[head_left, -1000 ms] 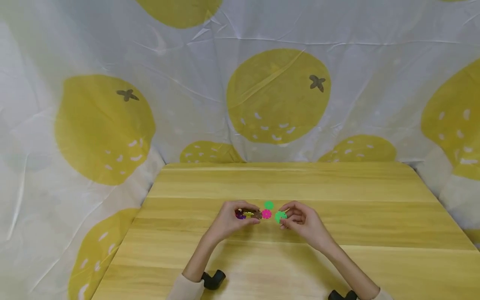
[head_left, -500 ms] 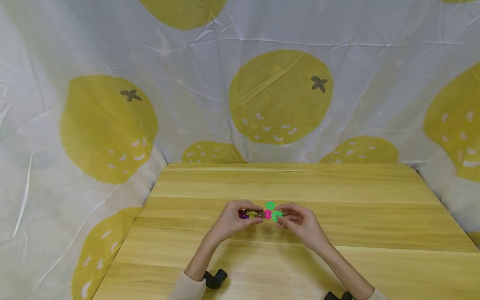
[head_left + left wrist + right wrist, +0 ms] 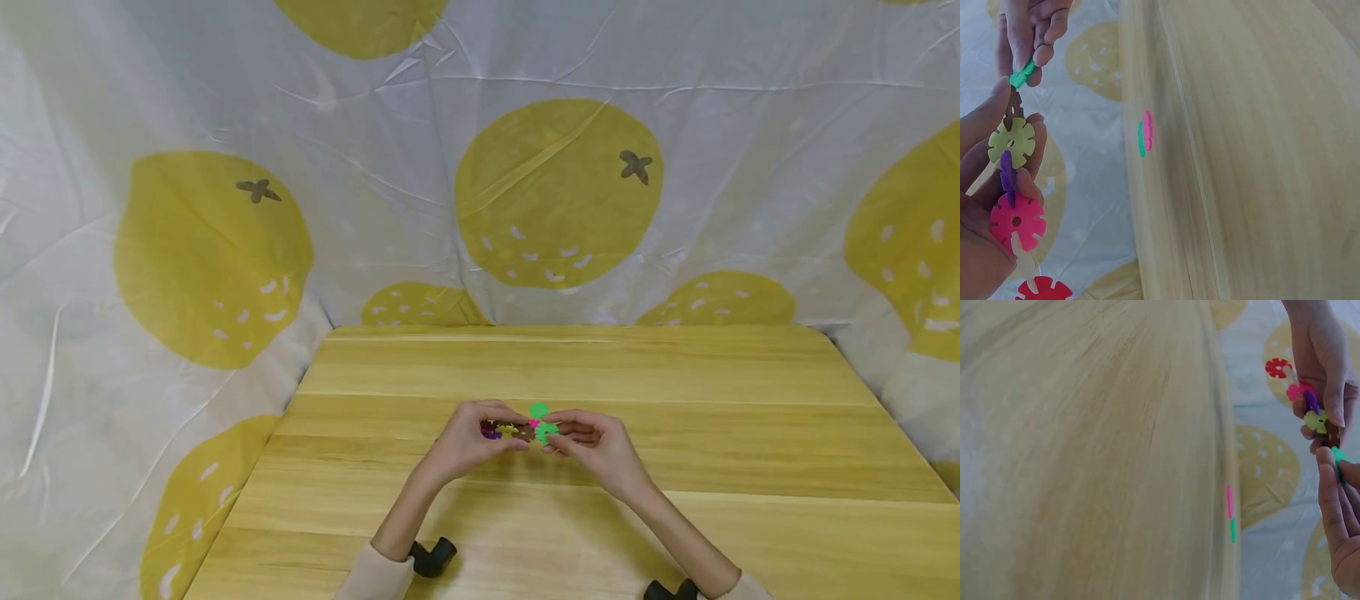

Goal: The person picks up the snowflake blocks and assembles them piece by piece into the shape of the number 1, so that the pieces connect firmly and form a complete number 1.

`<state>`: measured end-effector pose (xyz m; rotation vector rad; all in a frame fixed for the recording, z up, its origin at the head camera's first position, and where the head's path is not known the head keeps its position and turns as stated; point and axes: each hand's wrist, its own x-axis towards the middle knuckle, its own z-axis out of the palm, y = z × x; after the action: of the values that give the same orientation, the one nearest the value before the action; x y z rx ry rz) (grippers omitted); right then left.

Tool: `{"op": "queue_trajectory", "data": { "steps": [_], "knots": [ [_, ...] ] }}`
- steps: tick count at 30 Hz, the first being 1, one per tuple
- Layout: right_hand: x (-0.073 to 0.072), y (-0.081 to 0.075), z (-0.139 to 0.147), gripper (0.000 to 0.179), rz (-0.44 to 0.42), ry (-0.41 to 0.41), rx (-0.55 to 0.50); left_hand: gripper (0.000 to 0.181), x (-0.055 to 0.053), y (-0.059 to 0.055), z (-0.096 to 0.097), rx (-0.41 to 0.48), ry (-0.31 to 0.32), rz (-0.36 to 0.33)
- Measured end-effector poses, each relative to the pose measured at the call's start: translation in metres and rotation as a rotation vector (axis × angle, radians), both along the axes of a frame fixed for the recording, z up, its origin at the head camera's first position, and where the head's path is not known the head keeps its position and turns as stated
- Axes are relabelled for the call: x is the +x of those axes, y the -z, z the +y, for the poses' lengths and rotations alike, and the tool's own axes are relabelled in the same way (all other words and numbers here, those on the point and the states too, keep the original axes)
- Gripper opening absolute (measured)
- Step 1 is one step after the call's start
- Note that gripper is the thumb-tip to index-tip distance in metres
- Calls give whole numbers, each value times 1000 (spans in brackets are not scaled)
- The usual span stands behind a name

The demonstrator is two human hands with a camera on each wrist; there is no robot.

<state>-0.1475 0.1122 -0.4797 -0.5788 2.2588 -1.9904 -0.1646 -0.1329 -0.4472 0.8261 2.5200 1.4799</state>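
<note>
My left hand point(image 3: 461, 442) grips a chain of notched plastic discs joined edge to edge. In the left wrist view it runs from a red disc point(image 3: 1045, 290) through a whitish one point(image 3: 1023, 262), a pink one point(image 3: 1017, 223), a purple one point(image 3: 1008, 176) and a yellow one point(image 3: 1012, 143) to a brown disc point(image 3: 1014, 111) near the thumb tip. My right hand point(image 3: 603, 446) pinches a green notched disc point(image 3: 1022, 75) between thumb and fingers, its edge right at the brown disc's outer end. Both hands are close together above the table.
On the wooden table point(image 3: 600, 367), just beyond the hands, lie a loose green disc point(image 3: 539, 410) and a loose pink disc point(image 3: 534, 423), side by side. A lemon-print cloth point(image 3: 360, 192) hangs behind the table. Black devices point(image 3: 433, 558) sit at both wrists.
My right hand has moved left with the green disc, from apart to right against the brown end of the chain. My left hand has shifted slightly right, still gripping the chain.
</note>
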Motion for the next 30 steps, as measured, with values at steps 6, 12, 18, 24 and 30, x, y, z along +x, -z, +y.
{"op": "queue_trajectory", "data": {
  "steps": [6,12,18,24,30],
  "knots": [
    [1,0,0,27,29,-38,-55,24,0,0,2,-11,-12,-7],
    [2,2,-4,24,53,-42,-88,22,0,2,3,14,-13,-8],
    [2,3,-11,17,71,-17,-82,21,0,6,2,30,7,-21],
    [1,3,-15,16,47,8,-65,21,-1,8,1,14,-7,-12],
    [0,3,-14,16,38,27,-69,20,-3,8,4,5,-18,0]
  ]
}}
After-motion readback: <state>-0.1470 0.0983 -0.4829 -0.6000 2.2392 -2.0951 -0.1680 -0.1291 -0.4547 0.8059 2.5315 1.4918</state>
